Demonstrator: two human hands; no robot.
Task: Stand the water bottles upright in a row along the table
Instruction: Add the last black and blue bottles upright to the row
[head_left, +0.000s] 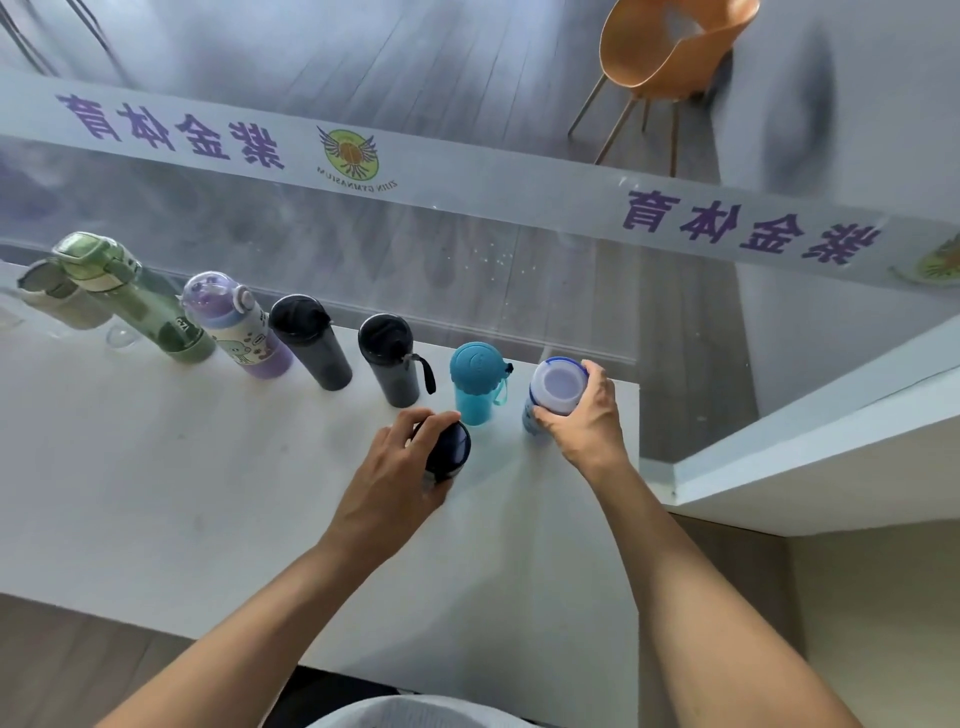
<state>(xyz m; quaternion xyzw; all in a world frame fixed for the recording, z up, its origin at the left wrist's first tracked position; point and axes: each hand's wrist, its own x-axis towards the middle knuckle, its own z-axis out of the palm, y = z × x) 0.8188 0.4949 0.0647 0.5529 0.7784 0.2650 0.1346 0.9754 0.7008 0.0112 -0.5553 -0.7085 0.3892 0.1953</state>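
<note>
Row mostly built: five bottles stand upright along the far edge of the surface (156, 467) by the glass partition (363, 249) — green bottle (136, 301), purple cartoon-print bottle (236, 325), two dark tumblers (310, 340) (389, 361), teal bottle (477, 383).

Step in hand looks like placing the last two. Right hand (587, 415) grips the white bottle with blue-rimmed cap (557, 387) near its top, at the right end of the row by the surface's corner; can't tell if its base is seated. Left hand (400, 467) is wrapped round a dark-capped bottle (449, 447), in front of the row, near the teal one.

Next move, my read: dark one needs a slot in line; no obvious gap, so shift neighbours or extend the row.

Writing: partition banner reads mirrored, "紫金体育", logo (349, 155) with "ZIJIN GYMNASIUM". Bottle labels too small to read.
</note>
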